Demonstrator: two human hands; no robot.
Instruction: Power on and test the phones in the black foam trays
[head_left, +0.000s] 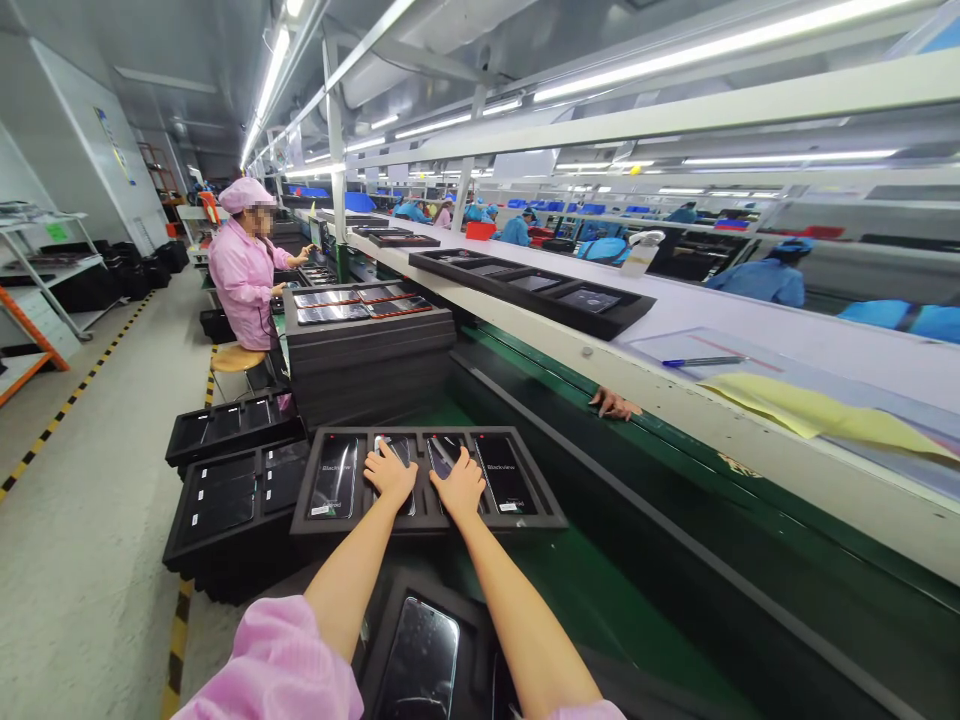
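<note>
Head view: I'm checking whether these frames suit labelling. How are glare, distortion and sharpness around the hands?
Head view: wide-angle bending curves the shelf edge; ceiling tubes throw glare streaks on the near phone; left hand, right hand and tray are sharp; far workers look soft.

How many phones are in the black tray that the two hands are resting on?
4, side by side in the tray: far-left phone, one under the left hand, one under the right hand, far-right phone. The middle two are partly covered.
</note>
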